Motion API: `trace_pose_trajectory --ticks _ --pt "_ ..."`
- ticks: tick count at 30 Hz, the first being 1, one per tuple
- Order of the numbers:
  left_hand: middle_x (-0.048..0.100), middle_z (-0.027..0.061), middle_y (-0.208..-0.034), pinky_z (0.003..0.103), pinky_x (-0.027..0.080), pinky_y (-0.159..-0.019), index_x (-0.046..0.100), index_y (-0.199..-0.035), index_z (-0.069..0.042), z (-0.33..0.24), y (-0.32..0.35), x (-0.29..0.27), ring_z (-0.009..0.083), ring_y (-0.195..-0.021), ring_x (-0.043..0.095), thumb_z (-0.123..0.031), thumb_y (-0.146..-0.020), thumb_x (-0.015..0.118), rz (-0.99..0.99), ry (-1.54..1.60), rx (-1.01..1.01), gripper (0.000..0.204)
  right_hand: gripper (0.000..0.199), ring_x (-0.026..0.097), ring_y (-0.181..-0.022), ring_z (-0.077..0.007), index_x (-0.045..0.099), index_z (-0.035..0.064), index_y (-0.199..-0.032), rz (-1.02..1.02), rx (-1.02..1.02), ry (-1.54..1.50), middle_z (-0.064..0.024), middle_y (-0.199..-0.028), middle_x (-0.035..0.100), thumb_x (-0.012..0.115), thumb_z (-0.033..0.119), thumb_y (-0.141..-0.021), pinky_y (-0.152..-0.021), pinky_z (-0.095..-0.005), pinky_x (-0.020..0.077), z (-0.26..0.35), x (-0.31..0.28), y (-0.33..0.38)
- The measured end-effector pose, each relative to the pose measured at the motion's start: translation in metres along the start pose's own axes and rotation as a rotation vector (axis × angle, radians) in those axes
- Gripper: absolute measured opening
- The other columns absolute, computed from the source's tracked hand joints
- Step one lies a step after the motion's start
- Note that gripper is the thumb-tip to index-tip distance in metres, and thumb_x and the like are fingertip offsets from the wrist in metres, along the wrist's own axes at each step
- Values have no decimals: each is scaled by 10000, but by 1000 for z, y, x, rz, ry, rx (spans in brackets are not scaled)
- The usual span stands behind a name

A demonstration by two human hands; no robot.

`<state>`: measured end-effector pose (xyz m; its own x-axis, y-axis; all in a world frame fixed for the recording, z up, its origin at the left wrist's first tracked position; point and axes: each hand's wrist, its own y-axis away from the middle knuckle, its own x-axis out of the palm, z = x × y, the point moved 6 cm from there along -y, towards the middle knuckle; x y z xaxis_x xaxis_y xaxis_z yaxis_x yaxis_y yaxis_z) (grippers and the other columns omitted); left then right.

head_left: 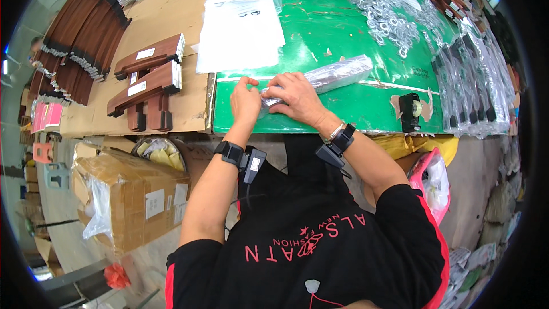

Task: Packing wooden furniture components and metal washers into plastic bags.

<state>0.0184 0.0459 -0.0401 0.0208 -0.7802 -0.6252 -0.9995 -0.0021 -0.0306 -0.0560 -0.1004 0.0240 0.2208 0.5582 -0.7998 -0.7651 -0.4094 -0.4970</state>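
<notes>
A long bar-shaped package in clear plastic wrap (343,73) lies slantwise on the green tabletop, its far end pointing right. My right hand (296,98) is closed over its near left end, fingers bent down onto the plastic. Close beside it, my left hand (246,102) is curled with fingertips and thumb together by the loose end of the wrap. What sits between those left fingers is hidden. The plastic's glare hides most of what is inside. Just beyond my hands lies a stack of white plastic bags (240,37).
Reddish-brown wooden pieces with black ends (146,88) lie on cardboard at left, with a tall stack (86,34) behind. At right are a tape dispenser (409,112), several bagged pieces (472,80) and a heap of small bagged hardware (389,20). A cardboard box (134,194) stands below left.
</notes>
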Motion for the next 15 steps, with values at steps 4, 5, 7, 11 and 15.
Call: trace_pose_trajectory --ticks 4,5,7,11,15 --pt "706 191 -822 418 524 -660 676 -945 -67 4 -7 -3 270 -755 699 -47 -816 589 34 -11 -55 157 377 582 -1037 -206 666 196 -1028 -2 2 18 7 -1050 614 832 286 -701 -906 -394 408 0 2 -1" --pt "677 120 -791 374 510 -618 646 -1010 -64 11 -10 -3 214 -698 654 -49 -846 593 115 84 -160 173 377 582 -1037 -206 666 196 -1028 -2 -5 10 7 -1050 614 832 286 -701 -906 -394 408 1 3 -2" --pt "648 49 -760 330 496 -575 616 -1075 -60 12 -7 0 158 -641 609 -50 -876 597 199 176 -260 200 369 582 -1035 -204 658 197 -1016 0 -8 26 10 -1052 616 829 294 -703 -903 -393 408 0 3 -4" --pt "642 20 -908 313 531 -640 567 -1142 -81 24 11 1 149 -745 626 -175 -940 695 267 629 -503 257 393 591 -1038 -211 665 185 -1058 -20 0 28 6 -1075 626 818 301 -716 -905 -392 411 -2 1 1" --pt "651 27 -957 307 540 -662 551 -1194 -94 26 21 -2 136 -776 631 -208 -924 755 217 790 -548 357 349 584 -1032 -200 653 196 -1013 -25 -11 20 3 -1038 616 818 299 -724 -895 -389 398 -1 3 -2"
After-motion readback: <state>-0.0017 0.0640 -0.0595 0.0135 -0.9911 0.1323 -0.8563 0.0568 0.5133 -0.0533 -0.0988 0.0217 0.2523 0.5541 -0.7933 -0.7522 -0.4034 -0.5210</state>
